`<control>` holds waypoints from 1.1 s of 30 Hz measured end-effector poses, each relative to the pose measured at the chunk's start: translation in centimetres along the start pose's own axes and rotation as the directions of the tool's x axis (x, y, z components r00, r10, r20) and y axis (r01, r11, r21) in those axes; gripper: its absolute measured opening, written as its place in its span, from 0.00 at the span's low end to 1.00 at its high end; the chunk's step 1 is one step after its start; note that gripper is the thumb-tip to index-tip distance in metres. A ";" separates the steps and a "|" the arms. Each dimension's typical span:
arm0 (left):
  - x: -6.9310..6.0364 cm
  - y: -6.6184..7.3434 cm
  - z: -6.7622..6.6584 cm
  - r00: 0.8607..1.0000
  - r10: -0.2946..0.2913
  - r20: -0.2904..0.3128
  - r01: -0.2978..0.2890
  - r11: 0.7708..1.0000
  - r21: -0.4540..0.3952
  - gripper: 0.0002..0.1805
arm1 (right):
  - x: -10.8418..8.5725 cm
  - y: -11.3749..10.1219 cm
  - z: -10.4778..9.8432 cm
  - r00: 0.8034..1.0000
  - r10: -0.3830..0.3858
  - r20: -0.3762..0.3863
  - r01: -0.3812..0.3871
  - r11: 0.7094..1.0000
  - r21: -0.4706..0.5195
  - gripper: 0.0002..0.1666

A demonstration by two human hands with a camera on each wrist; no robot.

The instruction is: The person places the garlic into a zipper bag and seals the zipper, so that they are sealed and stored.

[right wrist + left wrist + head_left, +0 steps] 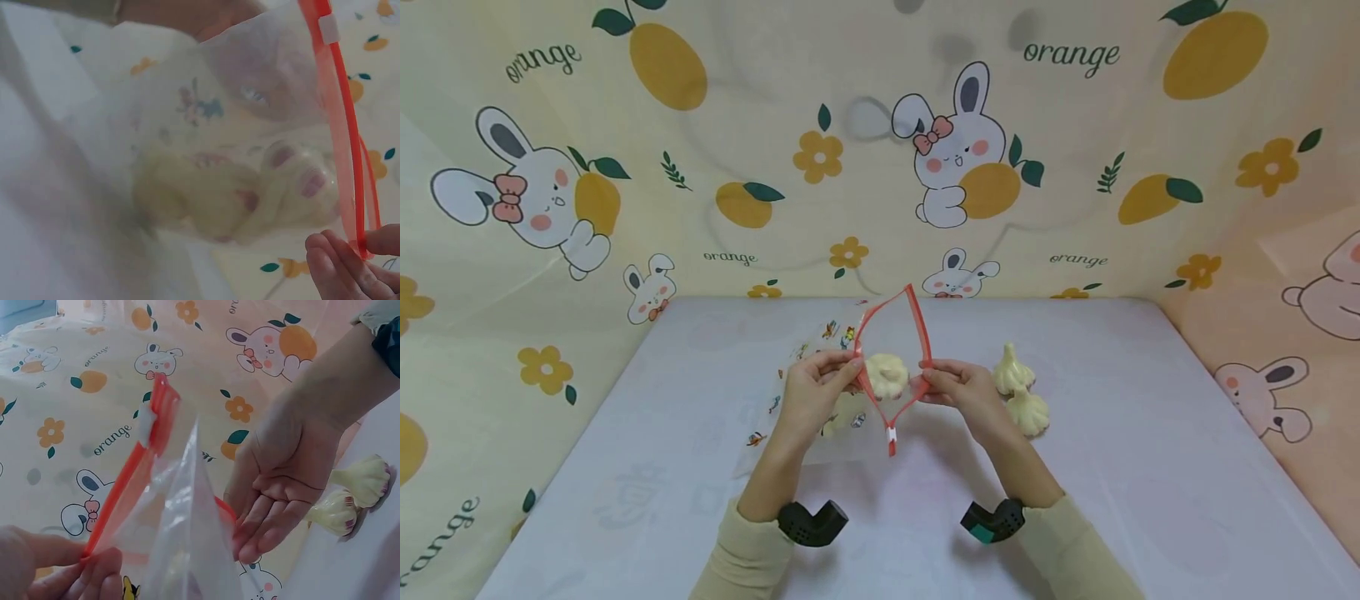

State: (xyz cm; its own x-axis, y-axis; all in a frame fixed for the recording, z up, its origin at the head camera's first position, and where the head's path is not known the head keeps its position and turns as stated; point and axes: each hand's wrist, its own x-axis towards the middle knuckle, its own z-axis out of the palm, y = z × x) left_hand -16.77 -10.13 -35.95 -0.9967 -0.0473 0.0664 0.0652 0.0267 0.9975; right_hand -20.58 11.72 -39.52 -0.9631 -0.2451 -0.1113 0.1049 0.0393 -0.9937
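A clear zip bag (820,446) with a red zip edge (919,321) and small printed pictures is spread at its mouth into a pointed oval. My left hand (814,385) pinches the left side of that edge; my right hand (964,392) pinches the right side. Through the opening a garlic bulb (886,375) shows, pale cream in colour. In the right wrist view several garlic bulbs (219,194) with purplish patches lie together inside the bag, blurred by the plastic. The white slider (891,434) sits at the near end of the zip.
To the right of my right hand, two garlic bulbs (1013,371) lie close together on the white table (1120,467). A backdrop (850,108) printed with rabbits and oranges rises behind the table and at both sides. Black cameras (812,524) are strapped to both wrists.
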 end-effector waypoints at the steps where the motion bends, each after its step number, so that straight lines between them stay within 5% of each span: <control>1: 0.0 0.1 -0.1 1.000 -0.001 0.003 0.001 1.000 -0.001 0.12 | 0.0 0.0 0.1 1.000 0.000 -0.006 0.000 1.000 0.014 0.23; 10: 0.4 0.6 -1.0 0.997 0.021 -0.072 -0.029 0.993 -0.114 0.13 | -0.1 0.4 -0.3 1.000 0.005 0.003 -0.005 1.000 0.021 0.23; 17: 0.5 0.4 -1.0 0.997 -0.005 -0.083 -0.005 0.993 -0.121 0.14 | -0.4 0.5 -0.9 1.000 0.023 0.008 -0.022 0.998 -0.058 0.25; 33: 0.3 0.2 -0.7 0.999 -0.020 -0.046 0.015 0.994 -0.111 0.15 | -0.9 0.1 -5.8 0.985 -0.155 0.075 0.171 0.936 -0.308 0.24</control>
State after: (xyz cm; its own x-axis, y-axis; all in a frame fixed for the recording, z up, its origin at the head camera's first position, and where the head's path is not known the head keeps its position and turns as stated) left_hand -17.04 -10.82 -35.74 -0.9945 -0.0933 0.0477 0.0557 -0.0851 0.9948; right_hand -21.12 17.53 -39.45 -0.9464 -0.3201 0.0432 -0.1424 0.2933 -0.9453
